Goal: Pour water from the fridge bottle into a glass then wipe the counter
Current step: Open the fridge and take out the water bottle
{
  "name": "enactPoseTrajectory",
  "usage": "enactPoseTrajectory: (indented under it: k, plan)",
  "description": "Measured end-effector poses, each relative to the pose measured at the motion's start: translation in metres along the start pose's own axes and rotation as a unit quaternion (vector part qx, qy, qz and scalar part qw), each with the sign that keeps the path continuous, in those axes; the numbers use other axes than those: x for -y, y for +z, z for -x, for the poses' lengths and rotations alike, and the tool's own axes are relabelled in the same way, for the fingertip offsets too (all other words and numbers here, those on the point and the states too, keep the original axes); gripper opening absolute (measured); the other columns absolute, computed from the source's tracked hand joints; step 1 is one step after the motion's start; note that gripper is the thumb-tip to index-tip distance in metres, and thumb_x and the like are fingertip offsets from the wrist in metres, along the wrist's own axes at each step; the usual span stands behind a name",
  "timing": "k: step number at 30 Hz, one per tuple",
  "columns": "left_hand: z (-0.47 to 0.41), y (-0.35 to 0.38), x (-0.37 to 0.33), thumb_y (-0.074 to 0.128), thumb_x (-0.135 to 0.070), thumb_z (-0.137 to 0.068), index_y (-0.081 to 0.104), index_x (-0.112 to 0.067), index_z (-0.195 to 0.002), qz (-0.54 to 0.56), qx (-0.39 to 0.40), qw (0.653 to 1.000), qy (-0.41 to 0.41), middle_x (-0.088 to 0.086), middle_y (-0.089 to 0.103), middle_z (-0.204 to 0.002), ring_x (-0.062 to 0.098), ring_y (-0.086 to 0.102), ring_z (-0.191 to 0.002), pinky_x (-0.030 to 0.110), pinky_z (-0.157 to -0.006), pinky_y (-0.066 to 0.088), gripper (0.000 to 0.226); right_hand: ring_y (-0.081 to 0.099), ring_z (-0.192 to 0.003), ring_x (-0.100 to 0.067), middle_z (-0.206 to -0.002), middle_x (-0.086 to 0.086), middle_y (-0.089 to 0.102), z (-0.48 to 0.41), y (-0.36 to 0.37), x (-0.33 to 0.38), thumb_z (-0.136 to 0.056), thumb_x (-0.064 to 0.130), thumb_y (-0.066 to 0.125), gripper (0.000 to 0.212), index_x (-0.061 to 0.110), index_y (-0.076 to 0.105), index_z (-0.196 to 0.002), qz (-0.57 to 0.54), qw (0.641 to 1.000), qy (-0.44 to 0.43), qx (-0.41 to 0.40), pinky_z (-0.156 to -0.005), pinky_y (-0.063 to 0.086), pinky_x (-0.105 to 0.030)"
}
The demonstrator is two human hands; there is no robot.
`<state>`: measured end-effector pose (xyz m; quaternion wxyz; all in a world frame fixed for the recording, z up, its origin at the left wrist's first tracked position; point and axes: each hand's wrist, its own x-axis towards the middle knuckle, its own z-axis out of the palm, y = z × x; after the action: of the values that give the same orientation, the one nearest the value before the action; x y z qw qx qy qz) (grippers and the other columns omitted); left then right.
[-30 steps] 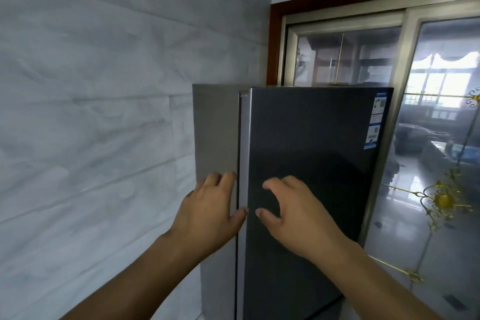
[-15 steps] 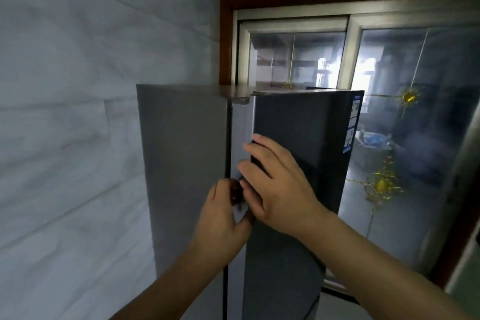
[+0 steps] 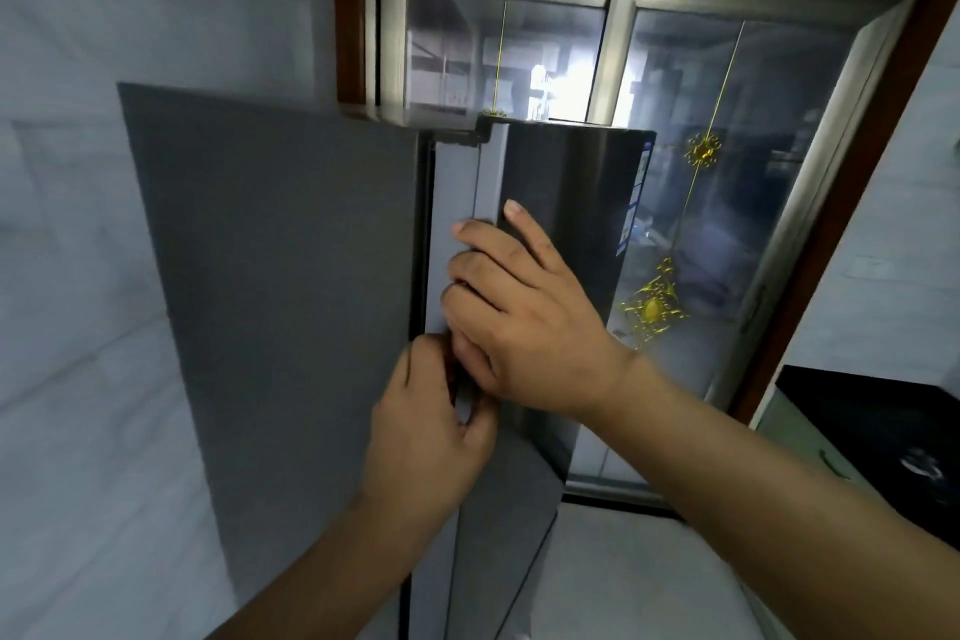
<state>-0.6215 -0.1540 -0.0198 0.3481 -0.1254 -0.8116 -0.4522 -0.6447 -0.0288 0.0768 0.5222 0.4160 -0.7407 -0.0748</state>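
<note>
Okay, fridge [image 3: 285,301] stands dead centre against the grey wall [image 3: 104,42]. At 6 o'clock the left hand [image 3: 431,431] has its fingers curled into the seam at the left edge of the fridge door [image 3: 566,203], gripping it. Just above and touching it, the right hand [image 3: 530,322] hooks its fingers over the same edge. Sliding glass door [image 3: 727,224] at 1 o'clock, black worktop [image 3: 857,411] at 4.
</note>
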Motion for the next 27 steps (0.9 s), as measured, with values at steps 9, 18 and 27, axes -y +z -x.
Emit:
enactPoseTrajectory:
  k: [9, 18, 27]
  plan:
    - [0.009, 0.006, -0.014, 0.075, -0.017, -0.079, 0.047, -0.029, -0.097, -0.024, -0.016, 0.999, -0.014, -0.014, 0.051, -0.089, 0.0, 0.055, -0.087, 0.014, -0.057, 0.039, 0.035, 0.055, -0.127, -0.033, -0.108, -0.014, 0.07, 0.009, -0.002, 0.0, -0.093, 0.018, 0.053, 0.019, 0.008, 0.069, -0.09, 0.007, 1.0, 0.006, -0.003, -0.119, 0.027, -0.054]
    - [0.053, 0.052, -0.08, 0.063, -0.031, -0.085, 0.056, -0.026, -0.108, 0.033, 0.062, 0.991, 0.114, -0.014, 0.053, -0.099, -0.004, 0.053, -0.093, 0.003, -0.081, 0.038, 0.025, 0.051, -0.13, -0.034, -0.102, -0.017, 0.07, 0.101, -0.069, -0.043, -0.082, 0.009, 0.063, 0.008, 0.005, 0.069, -0.082, 0.002, 0.996, 0.015, -0.092, -0.116, 0.033, -0.053]
    - [0.065, 0.132, -0.144, 0.074, -0.04, -0.084, 0.051, -0.017, -0.131, 0.024, 0.101, 0.992, 0.072, -0.002, 0.05, -0.126, 0.017, 0.049, -0.12, 0.033, -0.103, 0.043, 0.057, 0.044, -0.135, -0.039, -0.115, -0.024, 0.065, 0.201, -0.162, -0.081, -0.08, 0.012, 0.069, 0.017, 0.001, 0.069, -0.094, 0.013, 0.983, 0.182, -0.023, -0.114, 0.032, -0.058]
